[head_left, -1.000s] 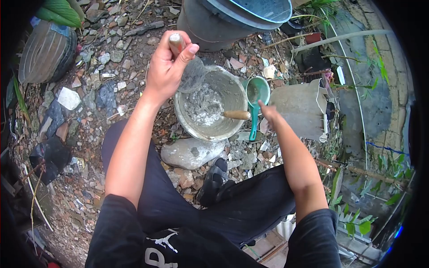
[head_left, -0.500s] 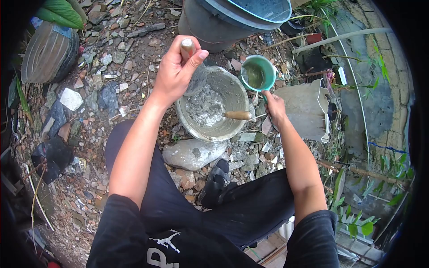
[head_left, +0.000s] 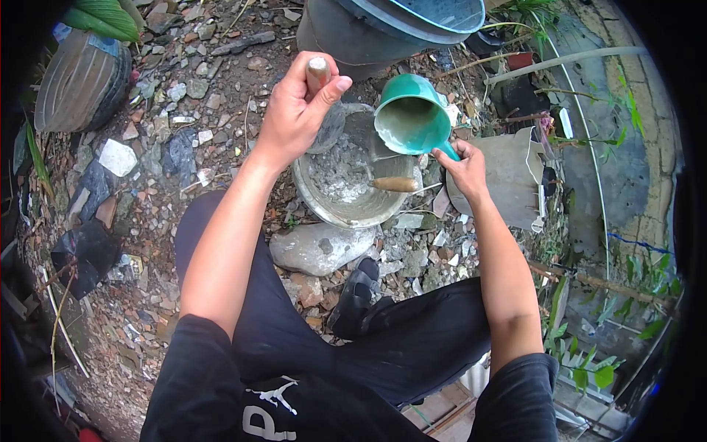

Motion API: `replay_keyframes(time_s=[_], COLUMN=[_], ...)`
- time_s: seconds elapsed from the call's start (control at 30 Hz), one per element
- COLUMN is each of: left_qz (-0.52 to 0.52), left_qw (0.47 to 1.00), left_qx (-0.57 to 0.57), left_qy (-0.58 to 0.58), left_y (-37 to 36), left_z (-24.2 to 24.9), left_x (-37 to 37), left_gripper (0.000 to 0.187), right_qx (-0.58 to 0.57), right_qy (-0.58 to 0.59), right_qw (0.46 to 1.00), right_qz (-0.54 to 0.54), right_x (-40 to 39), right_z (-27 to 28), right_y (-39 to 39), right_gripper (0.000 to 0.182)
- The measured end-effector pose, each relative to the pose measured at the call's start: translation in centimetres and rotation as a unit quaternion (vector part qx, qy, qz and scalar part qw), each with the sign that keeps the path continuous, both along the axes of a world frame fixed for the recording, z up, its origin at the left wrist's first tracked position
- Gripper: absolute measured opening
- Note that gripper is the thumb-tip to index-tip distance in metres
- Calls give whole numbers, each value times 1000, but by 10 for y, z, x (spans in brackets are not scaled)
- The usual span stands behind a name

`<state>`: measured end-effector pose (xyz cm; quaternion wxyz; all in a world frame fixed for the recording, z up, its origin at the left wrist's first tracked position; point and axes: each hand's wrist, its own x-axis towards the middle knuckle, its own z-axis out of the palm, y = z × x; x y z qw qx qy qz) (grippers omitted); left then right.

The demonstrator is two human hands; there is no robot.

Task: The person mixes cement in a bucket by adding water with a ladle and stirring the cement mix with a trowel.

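Note:
My left hand (head_left: 289, 121) is wrapped round the upright wooden handle of a trowel (head_left: 329, 131), whose grey blade shows partly below the fist at the basin's far left side. My right hand (head_left: 464, 171) grips the handle of a green plastic dipper (head_left: 440, 127). The dipper hangs tilted over the right rim of a grey basin (head_left: 318, 208), with murky water in it. Wet grey cement mix (head_left: 340, 175) lies in the basin. A second tool with a wooden handle (head_left: 393, 184) rests in there, its handle against the right side.
A large grey bucket (head_left: 335, 40) stands just beyond the basin. In front of the basin lies a big stone (head_left: 322, 250), close to my foot (head_left: 355, 298). Grey broken sheeting (head_left: 497, 180) is at the right. Rubble covers the ground, and a ribbed container (head_left: 81, 85) sits far left.
My right hand has lifted the dipper from the ground beside the basin, up and left over its rim, and tilted it. My left hand has shifted slightly right with the trowel.

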<state>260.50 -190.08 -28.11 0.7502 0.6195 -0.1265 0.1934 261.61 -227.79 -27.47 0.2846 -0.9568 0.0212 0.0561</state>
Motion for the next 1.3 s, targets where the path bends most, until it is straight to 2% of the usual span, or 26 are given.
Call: replay_keyframes(time_s=[0.53,0.83,1.03,1.1,1.13,1.2,1.3], left_qz=[1,2,-1,1,4,-13,-33], left_qw=[1000,1000,1000,1000,1000,1000,999], left_qx=[8,4,4,3,2,15,18], left_qy=[-3,-4,-1,-5,-9,5,14], left_y=[-3,-5,-4,-4,-3,4,10], left_z=[-2,-2,-3,-2,-1,3,5], left_x=[0,1,1,1,1,-4,-5], left_gripper=[23,24,24,23,23,21,18], right_qx=[-99,-51,74,145,146,147,124], right_qy=[-33,-21,4,42,41,97,106], right_qw=[994,998,997,985,985,969,968], right_qz=[36,38,25,-83,-83,-171,-190], right_x=[-6,1,8,10,10,10,5], right_z=[16,4,1,-3,-6,-16,-46], right_y=[0,-14,-13,-8,-7,-4,0], right_gripper=[40,39,37,36,36,38,35])
